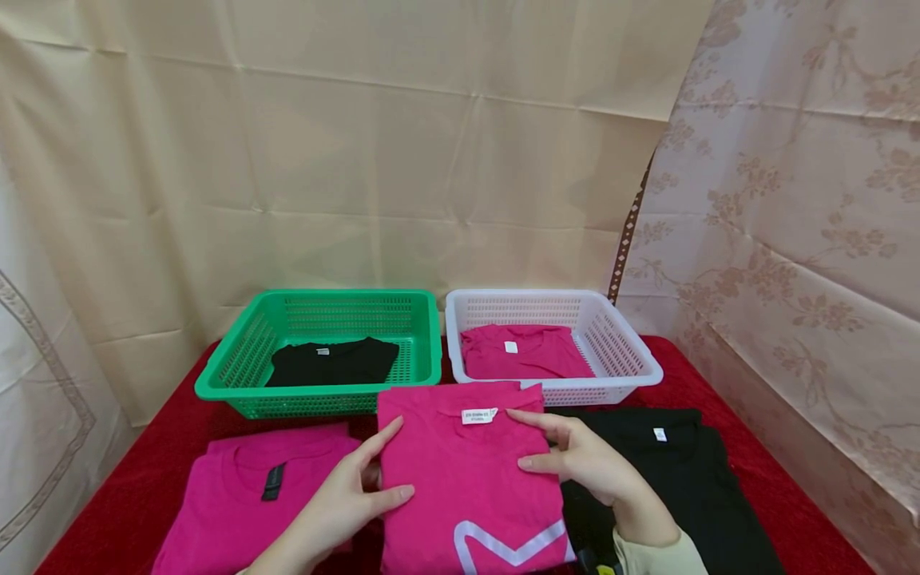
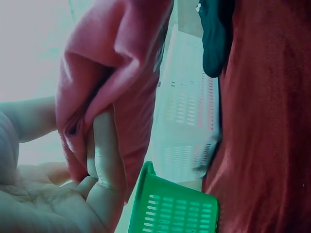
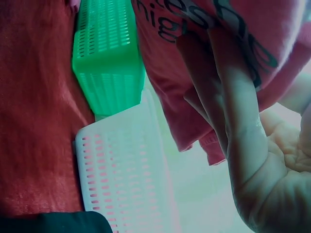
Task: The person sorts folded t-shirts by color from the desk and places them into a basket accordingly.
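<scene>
A folded pink T-shirt [image 1: 460,471] with a white neck label [image 1: 478,416] and a white zigzag print is held up between both hands. My left hand [image 1: 345,499] grips its left edge, thumb and index finger in front. In the left wrist view, other fingers [image 2: 108,150] press against the back of the cloth. My right hand [image 1: 592,463] holds the right edge, with its index finger beside the label. Dark lettering shows on the shirt's back in the right wrist view, where two long fingers [image 3: 235,92] lie against it.
Behind stand a green basket [image 1: 316,393] with a black shirt [image 1: 334,363] and a white basket [image 1: 625,371] with a pink shirt [image 1: 532,355]. A folded pink shirt [image 1: 237,511] lies left, folded black shirts [image 1: 668,479] right, on a red cloth [image 1: 108,495].
</scene>
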### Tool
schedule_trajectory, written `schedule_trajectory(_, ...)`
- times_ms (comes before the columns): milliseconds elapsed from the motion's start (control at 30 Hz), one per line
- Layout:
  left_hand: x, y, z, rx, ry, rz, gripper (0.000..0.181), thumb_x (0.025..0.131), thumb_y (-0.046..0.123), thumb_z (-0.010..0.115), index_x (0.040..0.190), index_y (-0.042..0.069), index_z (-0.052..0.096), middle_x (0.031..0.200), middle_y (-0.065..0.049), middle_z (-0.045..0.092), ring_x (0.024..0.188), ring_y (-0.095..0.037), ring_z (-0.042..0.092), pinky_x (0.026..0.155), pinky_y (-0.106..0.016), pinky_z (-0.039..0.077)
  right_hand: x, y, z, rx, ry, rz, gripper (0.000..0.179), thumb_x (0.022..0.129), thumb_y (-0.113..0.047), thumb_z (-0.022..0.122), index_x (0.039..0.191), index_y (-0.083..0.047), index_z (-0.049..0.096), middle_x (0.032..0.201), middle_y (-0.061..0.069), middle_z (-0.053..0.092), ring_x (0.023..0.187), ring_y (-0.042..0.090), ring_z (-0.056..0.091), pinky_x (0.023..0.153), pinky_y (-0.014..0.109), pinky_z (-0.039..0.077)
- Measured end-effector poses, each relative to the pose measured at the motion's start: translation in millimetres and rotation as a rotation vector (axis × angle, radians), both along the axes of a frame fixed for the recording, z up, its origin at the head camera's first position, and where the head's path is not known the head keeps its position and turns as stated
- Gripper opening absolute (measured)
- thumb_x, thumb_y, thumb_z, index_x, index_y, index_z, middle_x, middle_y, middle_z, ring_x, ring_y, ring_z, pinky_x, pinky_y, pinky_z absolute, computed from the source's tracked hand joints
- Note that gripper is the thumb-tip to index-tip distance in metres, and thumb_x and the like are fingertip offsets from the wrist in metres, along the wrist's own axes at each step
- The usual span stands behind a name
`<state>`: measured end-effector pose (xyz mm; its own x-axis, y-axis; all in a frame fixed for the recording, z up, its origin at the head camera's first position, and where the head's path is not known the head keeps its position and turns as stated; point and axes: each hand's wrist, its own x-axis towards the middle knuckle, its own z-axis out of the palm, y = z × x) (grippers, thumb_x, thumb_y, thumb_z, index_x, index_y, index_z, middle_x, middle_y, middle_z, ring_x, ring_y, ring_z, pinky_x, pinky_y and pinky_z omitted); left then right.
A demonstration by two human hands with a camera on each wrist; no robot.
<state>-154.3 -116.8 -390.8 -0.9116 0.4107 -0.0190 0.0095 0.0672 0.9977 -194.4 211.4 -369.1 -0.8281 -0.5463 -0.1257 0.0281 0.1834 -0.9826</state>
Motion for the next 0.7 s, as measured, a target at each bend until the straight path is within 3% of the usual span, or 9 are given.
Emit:
schedule_trajectory(267,-0.8,-0.4,1.9,-0.026,0.013,0.014,0.086,0.091,0.014,0.071,0.158,0.005,0.018,0.119,-0.021,0.067,0.102,-0.025,0.069,0.078,-0.031,0.06,-1.6,-3.0,-2.8,-0.032,0.015,0.042,0.073,0.091,-0.01,0.068,0.153,0.0,0.031,0.123,0.015,0.062,0.105,0.019,0.068,0.085,0.037,0.059)
schedule_trajectory(433,-1.2,-0.7,1.9,-0.035,0.01,0.019,0.087,0.09,0.014,0.072,0.158,0.005,0.017,0.112,-0.018,0.069,0.098,-0.024,0.069,0.076,-0.031,0.06,-1.9,-6.4,-6.0,-0.025,0.039,0.013,0.073,0.089,-0.009,0.069,0.153,-0.001,0.033,0.123,0.016,0.063,0.104,0.018,0.068,0.084,0.034,0.06)
schedule_trajectory(700,-1.2,0.3,0.4,-0.027,0.053,0.039,0.084,0.092,0.012,0.069,0.159,0.01,0.018,0.129,-0.027,0.059,0.111,-0.028,0.065,0.082,-0.03,0.059,-2.1,-12.6,-5.6,-0.01,0.061,-0.061,0.072,0.088,-0.007,0.069,0.152,-0.003,0.036,0.122,0.017,0.064,0.103,0.019,0.069,0.082,0.035,0.06)
